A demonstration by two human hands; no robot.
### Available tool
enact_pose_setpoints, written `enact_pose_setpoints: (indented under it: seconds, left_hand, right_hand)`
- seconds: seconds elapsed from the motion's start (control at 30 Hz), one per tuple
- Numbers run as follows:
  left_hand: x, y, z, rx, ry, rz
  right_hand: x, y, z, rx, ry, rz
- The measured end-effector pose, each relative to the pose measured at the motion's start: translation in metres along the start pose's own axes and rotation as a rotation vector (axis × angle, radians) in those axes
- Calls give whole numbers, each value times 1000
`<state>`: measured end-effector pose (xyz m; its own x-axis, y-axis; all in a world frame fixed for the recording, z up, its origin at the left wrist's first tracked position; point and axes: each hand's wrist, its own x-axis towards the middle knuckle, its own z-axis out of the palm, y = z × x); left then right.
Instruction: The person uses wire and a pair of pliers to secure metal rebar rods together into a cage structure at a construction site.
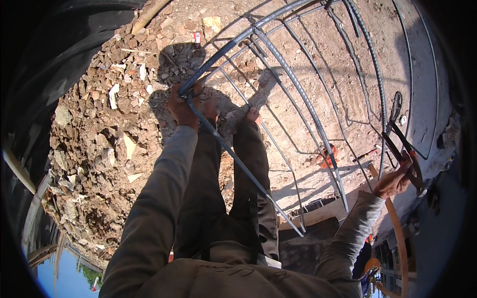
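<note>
My left hand [185, 108] is closed around the corner of a rebar cage [226, 47], where a long ribbed bar meets a bent steel bar [233, 156]. That bent bar slants down across my legs. Over on the right, my right hand [395, 180] grips dark pincers [416, 171], with the long handles pointing away from me. Its fingers wrap the tool beside the cage's right-hand bars. Just beyond the pincers, a dark wire loop [396, 105] stands near a ribbed bar [375, 64]. Thinner bent bars cross between the long ones.
Broken rubble [99, 134] covers the ground at left, beneath dark sheeting [54, 44]. My bare feet [253, 115] stand near the cage. A red scrap [329, 156] lies under the bars. A wooden strip [397, 233] is near my right forearm; another person is partly visible at lower right.
</note>
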<state>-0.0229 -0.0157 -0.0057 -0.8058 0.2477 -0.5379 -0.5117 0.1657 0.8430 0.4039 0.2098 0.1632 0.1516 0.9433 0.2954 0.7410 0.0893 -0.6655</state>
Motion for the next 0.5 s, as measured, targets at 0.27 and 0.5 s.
enact_pose_setpoints:
  seconds: [0.27,0.5]
  left_hand:
    - [3,-8,-11,235,-27,68]
    - [10,-20,-19,755,-69,546]
  right_hand:
    - [-34,-115,27,1255,-893,34]
    - [-186,-105,93,830,-1463,841]
